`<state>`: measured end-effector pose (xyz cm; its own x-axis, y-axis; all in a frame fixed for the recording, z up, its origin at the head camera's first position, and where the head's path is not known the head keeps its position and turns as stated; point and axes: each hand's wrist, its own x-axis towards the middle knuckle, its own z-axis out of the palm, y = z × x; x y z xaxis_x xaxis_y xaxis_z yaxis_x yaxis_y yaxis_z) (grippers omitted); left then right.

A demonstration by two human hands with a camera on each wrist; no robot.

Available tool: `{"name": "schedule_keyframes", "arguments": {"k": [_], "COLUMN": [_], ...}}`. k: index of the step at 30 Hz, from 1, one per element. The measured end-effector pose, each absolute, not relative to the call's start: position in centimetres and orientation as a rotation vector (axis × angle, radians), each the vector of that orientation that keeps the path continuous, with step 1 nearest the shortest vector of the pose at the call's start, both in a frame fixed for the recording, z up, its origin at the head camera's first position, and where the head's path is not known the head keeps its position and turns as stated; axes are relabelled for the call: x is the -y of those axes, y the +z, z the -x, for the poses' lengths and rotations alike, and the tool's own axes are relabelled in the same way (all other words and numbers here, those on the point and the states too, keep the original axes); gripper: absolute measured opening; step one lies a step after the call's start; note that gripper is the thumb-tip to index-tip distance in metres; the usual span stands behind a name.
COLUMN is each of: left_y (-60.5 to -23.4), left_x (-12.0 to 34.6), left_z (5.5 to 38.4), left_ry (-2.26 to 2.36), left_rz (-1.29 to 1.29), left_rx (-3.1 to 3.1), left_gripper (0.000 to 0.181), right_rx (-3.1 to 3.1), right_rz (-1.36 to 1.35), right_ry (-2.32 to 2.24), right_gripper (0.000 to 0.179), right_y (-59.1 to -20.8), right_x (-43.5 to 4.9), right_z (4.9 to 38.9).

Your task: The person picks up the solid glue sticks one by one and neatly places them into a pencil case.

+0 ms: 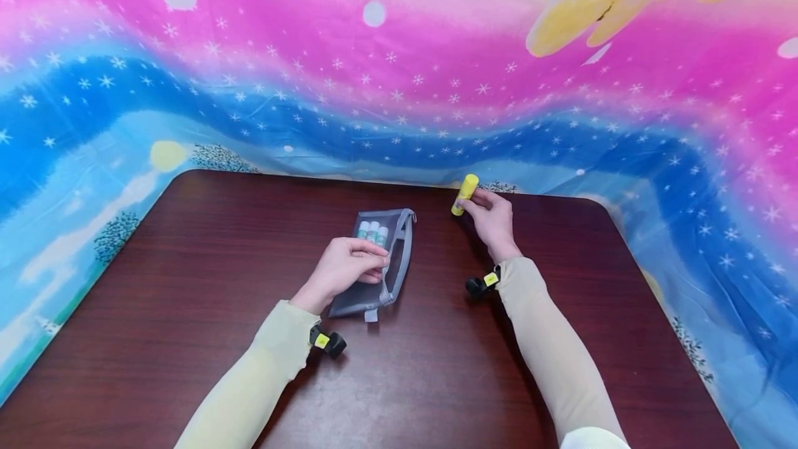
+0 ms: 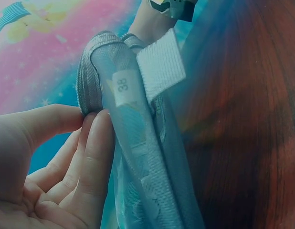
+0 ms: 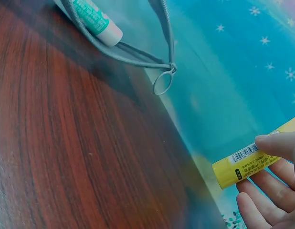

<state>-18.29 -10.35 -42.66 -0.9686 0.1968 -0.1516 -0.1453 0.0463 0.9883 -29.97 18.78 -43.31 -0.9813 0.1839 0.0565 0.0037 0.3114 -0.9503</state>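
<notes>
A grey mesh zipper pouch (image 1: 399,262) lies on the dark wooden table with its mouth gaping toward the right. Several white-capped glue sticks with green labels (image 1: 372,231) show inside it. My left hand (image 1: 346,265) pinches the pouch's zipper edge between thumb and fingers; in the left wrist view a white tag (image 2: 162,64) sticks out beside that edge. To the right of the pouch, my right hand (image 1: 492,220) holds a yellow glue stick (image 1: 465,194) between thumb and fingers, raised near the table's far edge. Its barcode label faces the right wrist camera.
The table (image 1: 206,262) is bounded at the back and sides by a hanging cloth (image 1: 399,75) printed in pink and blue with snowflakes. A ring-shaped zipper pull (image 3: 163,83) hangs at the pouch's far corner. Each wrist wears a small black camera.
</notes>
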Motion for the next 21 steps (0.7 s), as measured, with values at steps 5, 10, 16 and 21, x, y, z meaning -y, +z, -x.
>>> {"name": "schedule_keyframes", "arguments": {"k": [5, 10, 16, 21], "left_y": [-42.6, -42.6, -42.7, -42.7], "left_x": [10.3, 10.4, 10.5, 10.5], "left_z": [18.3, 18.2, 18.2, 18.1], "left_ry": [2.008, 2.005, 2.010, 2.016], "left_rz": [-0.055, -0.066, -0.065, -0.062], "left_rx": [-2.080, -2.078, -2.083, -2.083], "left_gripper": [0.020, 0.024, 0.022, 0.022], "right_rx": [2.403, 2.375, 2.336, 2.327], "right_rz": [0.149, 0.103, 0.037, 0.012], "right_ry": [1.745, 1.746, 1.775, 1.784], "right_gripper": [0.041, 0.041, 0.041, 0.041], "right_y": [-42.8, -42.1, -41.1, -40.4], "right_x": [-18.9, -18.8, -18.7, -18.6], "right_z": [29.5, 28.9, 28.1, 27.5]}}
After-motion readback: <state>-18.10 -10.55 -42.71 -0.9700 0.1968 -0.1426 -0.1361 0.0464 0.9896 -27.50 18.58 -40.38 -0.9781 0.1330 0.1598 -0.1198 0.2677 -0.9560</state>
